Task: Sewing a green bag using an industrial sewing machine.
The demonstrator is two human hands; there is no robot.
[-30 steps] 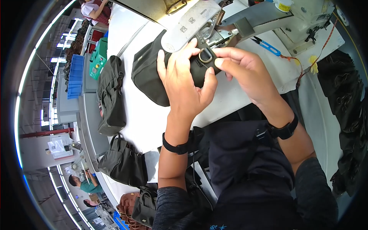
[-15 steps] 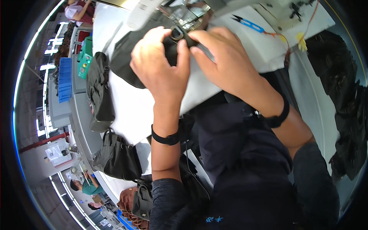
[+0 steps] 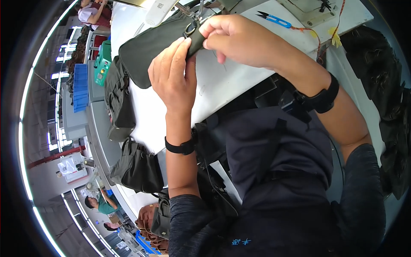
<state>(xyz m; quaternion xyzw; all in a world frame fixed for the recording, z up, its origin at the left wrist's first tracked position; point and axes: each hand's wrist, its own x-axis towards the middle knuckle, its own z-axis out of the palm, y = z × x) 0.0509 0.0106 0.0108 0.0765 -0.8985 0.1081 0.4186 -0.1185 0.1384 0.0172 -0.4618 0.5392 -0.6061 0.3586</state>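
Note:
A dark green bag piece [image 3: 143, 53] lies flat under the sewing machine's needle area [image 3: 195, 15]. A small metal ring [image 3: 190, 29] sits on a tab at its right end. My left hand [image 3: 173, 73] grips the near edge of that piece, fingers on top just below the ring and thumb at the side. To the right of the ring, my right hand [image 3: 235, 38] is closed in a pinch with curled fingers, touching or very near the bag's end. What lies between its fingertips is hidden. A thin thread hangs beneath them.
Blue thread snips [image 3: 276, 20] lie on the white table [image 3: 160, 115] at the upper right. Dark handbags [image 3: 136, 167] line the left edge. Dark material [image 3: 376, 81] is piled at the right. Other people [image 3: 105, 203] are farther off at the left.
Both hands were together around the ring. My right hand has shifted up and closed its fingers, while my left hand has slid slightly down. More of the bag piece now shows.

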